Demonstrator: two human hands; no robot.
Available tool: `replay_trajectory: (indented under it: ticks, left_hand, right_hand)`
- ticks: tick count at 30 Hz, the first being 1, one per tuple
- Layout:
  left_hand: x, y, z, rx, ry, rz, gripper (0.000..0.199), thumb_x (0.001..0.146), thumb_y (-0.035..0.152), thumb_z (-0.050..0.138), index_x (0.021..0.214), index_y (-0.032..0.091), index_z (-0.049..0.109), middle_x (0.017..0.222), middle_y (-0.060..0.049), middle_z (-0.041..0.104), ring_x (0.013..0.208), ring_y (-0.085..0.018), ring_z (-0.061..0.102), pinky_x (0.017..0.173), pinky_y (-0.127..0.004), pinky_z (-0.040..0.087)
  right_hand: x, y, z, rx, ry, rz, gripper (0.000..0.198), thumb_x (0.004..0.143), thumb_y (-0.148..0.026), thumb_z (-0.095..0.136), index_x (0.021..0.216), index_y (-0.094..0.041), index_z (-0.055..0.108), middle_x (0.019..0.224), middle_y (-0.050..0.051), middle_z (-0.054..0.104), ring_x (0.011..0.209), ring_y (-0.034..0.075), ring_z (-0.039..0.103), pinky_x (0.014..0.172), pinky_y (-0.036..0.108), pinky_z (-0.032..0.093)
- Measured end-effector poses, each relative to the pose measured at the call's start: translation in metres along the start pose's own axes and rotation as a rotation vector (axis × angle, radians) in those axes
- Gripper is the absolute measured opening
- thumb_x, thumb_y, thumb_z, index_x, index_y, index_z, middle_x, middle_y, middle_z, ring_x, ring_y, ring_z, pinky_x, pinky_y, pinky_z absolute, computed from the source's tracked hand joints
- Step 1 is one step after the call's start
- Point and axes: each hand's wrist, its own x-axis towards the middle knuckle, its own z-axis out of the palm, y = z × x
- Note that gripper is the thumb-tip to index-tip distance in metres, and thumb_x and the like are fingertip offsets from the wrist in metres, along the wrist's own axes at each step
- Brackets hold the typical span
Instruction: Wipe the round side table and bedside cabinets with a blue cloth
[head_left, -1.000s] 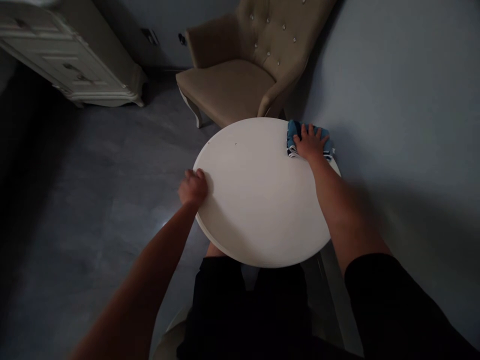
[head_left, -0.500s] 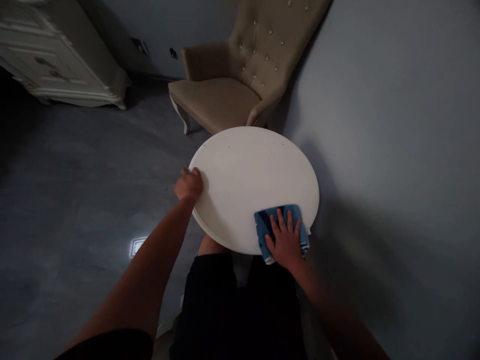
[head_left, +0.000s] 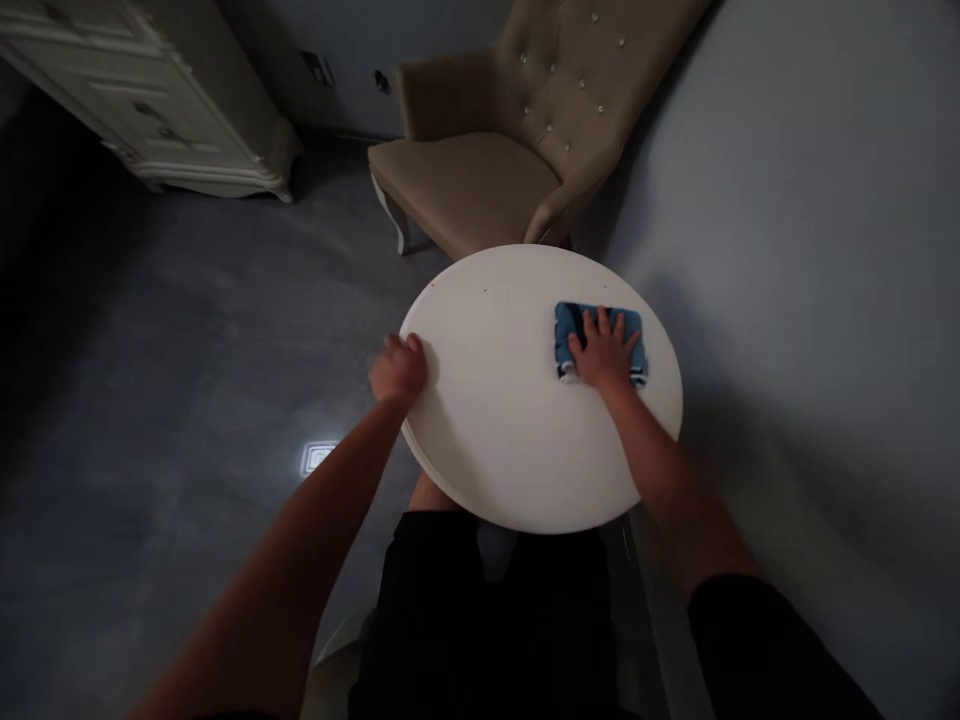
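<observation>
A round white table stands before my knees, with a few small dark specks near its far edge. My left hand is closed around the table's left rim, its fingers curled at the edge. On the right part of the top lies a folded blue cloth with dark patches and a white-and-dark edge. Flat on this cloth rests my right hand, fingers spread apart, pressing it against the surface. The palm hides the cloth's middle.
Beyond the table stands a tan tufted armchair. A pale cabinet is at the far left, against the wall. The grey wall runs close along the right. A bright square floor drain shows beside my left forearm.
My right hand has slid the cloth from the table's near right edge to the far right part of the top. My left hand stays on the rim. The view has shifted slightly.
</observation>
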Motion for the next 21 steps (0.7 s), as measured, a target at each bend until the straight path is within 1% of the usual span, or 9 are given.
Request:
replay_trajectory:
  ticks: [3,5,7,8,10,12,15,18,21]
  left_hand:
    - [0.001,-0.001,0.000,0.014,-0.011,-0.007,0.055,0.120,0.052,0.032,0.143,0.016,0.065,0.138,-0.028,0.081,0.131,-0.043,0.079,0.108,-0.052,0.059]
    - [0.002,-0.001,0.000,0.020,-0.018,-0.017,0.054,0.120,0.052,0.031,0.143,0.017,0.065,0.138,-0.027,0.081,0.131,-0.042,0.079,0.108,-0.052,0.058]
    - [0.002,-0.002,0.000,0.025,-0.018,-0.027,0.054,0.121,0.053,0.031,0.143,0.018,0.065,0.137,-0.026,0.082,0.131,-0.042,0.079,0.108,-0.052,0.058]
    - [0.002,-0.002,0.000,0.025,-0.017,-0.029,0.054,0.121,0.054,0.031,0.143,0.018,0.065,0.137,-0.026,0.082,0.131,-0.041,0.079,0.108,-0.051,0.058]
    - [0.003,-0.002,0.001,0.028,-0.013,-0.026,0.055,0.121,0.054,0.029,0.143,0.018,0.065,0.137,-0.026,0.082,0.131,-0.041,0.079,0.108,-0.051,0.058]
    - [0.002,-0.002,0.002,0.031,-0.011,-0.020,0.056,0.121,0.054,0.029,0.143,0.017,0.066,0.136,-0.027,0.082,0.131,-0.041,0.079,0.108,-0.051,0.058]
    - [0.002,-0.002,0.001,0.028,-0.009,-0.005,0.056,0.121,0.053,0.030,0.144,0.016,0.066,0.135,-0.028,0.082,0.131,-0.042,0.079,0.108,-0.051,0.058]
    - [0.000,-0.003,-0.001,0.003,-0.005,0.013,0.056,0.120,0.052,0.031,0.144,0.015,0.066,0.136,-0.029,0.082,0.131,-0.043,0.079,0.109,-0.053,0.059]
    - [-0.003,-0.003,-0.004,-0.017,-0.008,0.011,0.057,0.120,0.052,0.033,0.144,0.013,0.066,0.137,-0.030,0.081,0.131,-0.045,0.079,0.109,-0.055,0.059]
  right_hand:
    - [0.091,0.005,-0.003,-0.006,0.021,0.051,0.080,0.119,-0.060,0.026,0.186,-0.018,0.032,0.195,0.020,0.022,0.175,0.058,0.019,0.130,0.095,0.020]
    - [0.139,0.006,-0.004,0.013,0.034,0.077,0.080,0.119,-0.059,0.024,0.186,-0.016,0.031,0.194,0.023,0.023,0.174,0.059,0.021,0.127,0.098,0.021]
    - [0.170,0.006,-0.005,0.035,0.027,0.095,0.080,0.120,-0.059,0.024,0.186,-0.015,0.031,0.192,0.026,0.024,0.173,0.058,0.023,0.125,0.099,0.021]
    - [0.178,0.006,-0.005,0.036,0.015,0.093,0.080,0.120,-0.059,0.023,0.186,-0.015,0.030,0.192,0.027,0.024,0.172,0.058,0.024,0.125,0.098,0.021]
    - [0.180,0.006,-0.007,0.027,-0.011,0.047,0.081,0.122,-0.060,0.022,0.186,-0.010,0.028,0.191,0.031,0.021,0.172,0.057,0.023,0.127,0.095,0.021]
    - [0.162,0.005,-0.008,0.018,-0.026,-0.020,0.083,0.123,-0.059,0.022,0.186,-0.005,0.025,0.191,0.035,0.016,0.173,0.057,0.019,0.129,0.091,0.019]
    - [0.103,-0.002,-0.009,0.018,-0.023,-0.059,0.080,0.124,-0.056,0.027,0.185,-0.005,0.027,0.193,0.032,0.014,0.174,0.057,0.015,0.132,0.090,0.016]
    - [0.013,-0.013,-0.004,0.003,-0.013,-0.059,0.077,0.122,-0.056,0.034,0.186,-0.013,0.033,0.195,0.022,0.020,0.176,0.055,0.017,0.136,0.088,0.016]
    - [-0.097,-0.022,0.008,-0.007,0.000,-0.116,0.077,0.118,-0.054,0.039,0.185,-0.016,0.037,0.195,0.018,0.024,0.178,0.054,0.018,0.137,0.088,0.018]
